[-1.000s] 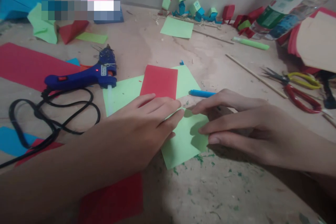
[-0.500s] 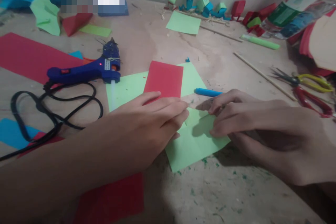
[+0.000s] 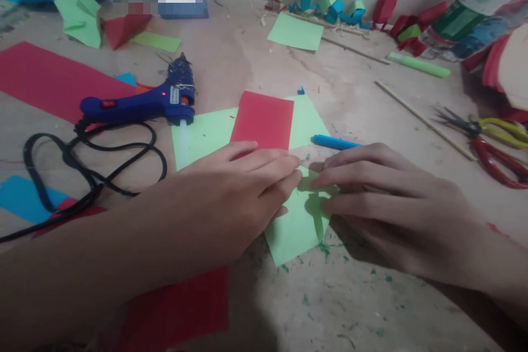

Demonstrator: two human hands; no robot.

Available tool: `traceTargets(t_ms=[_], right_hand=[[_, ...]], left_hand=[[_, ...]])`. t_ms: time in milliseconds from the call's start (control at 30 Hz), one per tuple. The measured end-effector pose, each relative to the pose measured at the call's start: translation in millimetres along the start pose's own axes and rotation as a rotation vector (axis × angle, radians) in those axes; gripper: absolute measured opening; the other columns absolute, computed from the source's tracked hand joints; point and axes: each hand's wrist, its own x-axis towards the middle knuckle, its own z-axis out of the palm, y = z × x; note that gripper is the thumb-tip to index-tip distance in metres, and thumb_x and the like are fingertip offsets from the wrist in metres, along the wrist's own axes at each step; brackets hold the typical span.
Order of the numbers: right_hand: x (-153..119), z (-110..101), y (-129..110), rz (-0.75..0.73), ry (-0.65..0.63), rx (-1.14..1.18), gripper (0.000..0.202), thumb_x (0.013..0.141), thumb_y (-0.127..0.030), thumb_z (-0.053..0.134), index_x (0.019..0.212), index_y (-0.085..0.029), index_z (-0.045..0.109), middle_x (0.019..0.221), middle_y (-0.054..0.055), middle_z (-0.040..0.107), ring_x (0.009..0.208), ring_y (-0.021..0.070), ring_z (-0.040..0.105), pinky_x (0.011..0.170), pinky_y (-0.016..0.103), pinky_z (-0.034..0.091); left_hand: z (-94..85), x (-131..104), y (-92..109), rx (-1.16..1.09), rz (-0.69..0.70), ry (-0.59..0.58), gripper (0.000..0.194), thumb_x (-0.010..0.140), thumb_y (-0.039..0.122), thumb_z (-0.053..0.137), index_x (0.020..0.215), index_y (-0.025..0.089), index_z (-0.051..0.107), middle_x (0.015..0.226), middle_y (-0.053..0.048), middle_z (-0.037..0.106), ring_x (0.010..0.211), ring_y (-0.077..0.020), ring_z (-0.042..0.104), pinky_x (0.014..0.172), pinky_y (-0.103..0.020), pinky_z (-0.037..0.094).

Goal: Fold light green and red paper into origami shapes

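Observation:
A light green sheet (image 3: 289, 231) lies on the table with its right part folded over. My left hand (image 3: 239, 192) rests flat across its left side, fingers extended and pressing down. My right hand (image 3: 383, 203) is at the sheet's right edge, fingertips on the folded part, the fingers bent and close together; its thumb is hidden. Just beyond my left fingers is a red paper rectangle (image 3: 264, 121), lying over another light green sheet (image 3: 206, 132). A blue marker (image 3: 334, 142) lies behind my right fingers.
A blue glue gun (image 3: 136, 104) with a looped black cable (image 3: 154, 159) lies left. Scissors (image 3: 474, 129) and a thin stick (image 3: 424, 120) are on the right. Small paper figures (image 3: 332, 3) stand along the wall, with a plastic bottle (image 3: 457, 22) at the back right.
My right hand has moved left, bringing the green sheet's right side over into a fold. My left hand stays pressed on the sheet. The whole view has shifted slightly.

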Motion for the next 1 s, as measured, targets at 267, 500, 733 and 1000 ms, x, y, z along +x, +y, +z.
traceTargets(t_ms=[267,500,733,1000], right_hand=[[-0.4,-4.1,-2.5,-0.026,-0.066,-0.033,0.023,0.094,-0.011,0.061,0.112,-0.017,0.075,0.128,0.012,0.073,0.127,0.0309,0.062,0.108,0.051,0.054],[0.8,-2.8,-10.1,0.068,-0.018,-0.146,0.016,0.101,-0.026,0.064,0.111,-0.020,0.075,0.104,0.010,0.070,0.096,0.0261,0.061,0.081,0.044,0.054],[-1.8,4.9,-2.8,0.088,-0.022,-0.101,0.019,0.096,-0.021,0.070,0.115,-0.017,0.073,0.120,0.009,0.072,0.112,0.0238,0.065,0.099,0.041,0.055],[-4.1,4.5,-1.1,0.053,-0.014,-0.074,0.025,0.095,-0.022,0.070,0.120,-0.018,0.072,0.122,0.007,0.076,0.120,0.0244,0.068,0.112,0.045,0.054]], left_hand=[[-3.0,-0.6,-0.4,0.011,0.053,-0.017,0.038,0.107,0.018,0.043,0.140,0.009,0.058,0.153,-0.016,0.057,0.143,-0.0316,0.049,0.114,-0.053,0.042],[-7.0,3.0,3.5,0.026,-0.123,0.033,0.038,0.109,0.032,0.044,0.133,0.011,0.064,0.129,-0.018,0.068,0.111,-0.0345,0.066,0.088,-0.050,0.053],[-6.9,1.2,5.6,0.016,-0.188,0.073,0.037,0.110,0.031,0.038,0.117,0.014,0.070,0.111,-0.015,0.069,0.095,-0.0303,0.066,0.079,-0.045,0.052],[-2.6,-3.7,0.9,-0.124,-0.056,0.084,0.027,0.106,0.014,0.043,0.115,0.016,0.069,0.118,-0.010,0.070,0.105,-0.0262,0.066,0.092,-0.042,0.056]])
